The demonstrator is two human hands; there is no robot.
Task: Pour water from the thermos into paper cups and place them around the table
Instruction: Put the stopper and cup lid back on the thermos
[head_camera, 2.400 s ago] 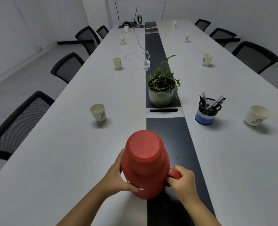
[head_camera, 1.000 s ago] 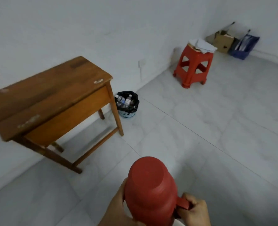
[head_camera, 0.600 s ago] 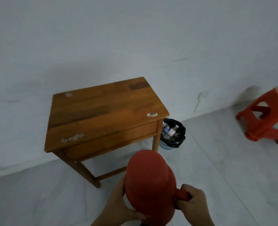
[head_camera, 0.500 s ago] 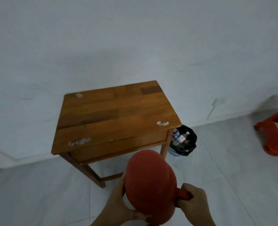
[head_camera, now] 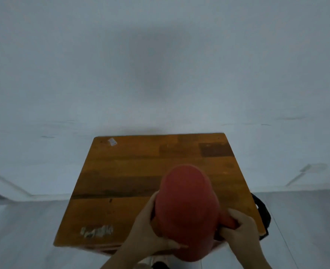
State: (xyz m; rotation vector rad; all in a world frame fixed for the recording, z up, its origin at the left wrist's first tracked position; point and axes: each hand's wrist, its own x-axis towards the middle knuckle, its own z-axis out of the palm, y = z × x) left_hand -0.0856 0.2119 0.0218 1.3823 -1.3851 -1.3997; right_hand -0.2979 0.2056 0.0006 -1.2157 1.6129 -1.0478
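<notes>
The red thermos (head_camera: 187,208) is upright, seen from above, over the near right part of a small wooden table (head_camera: 125,183). My left hand (head_camera: 150,228) wraps round its left side, thumb across the front. My right hand (head_camera: 239,228) grips the red handle on its right. Whether its base touches the tabletop is hidden. No paper cups are in view.
The wooden table stands against a white wall (head_camera: 160,65). A black-lined waste basket (head_camera: 263,212) shows past the table's right edge. Grey tiled floor (head_camera: 20,239) lies to both sides. A white paper scrap (head_camera: 112,141) sits at the table's far left corner.
I have turned from the long meeting table and come up to the wooden table. The thermos, held in both hands throughout, is now over the tabletop instead of over the floor.
</notes>
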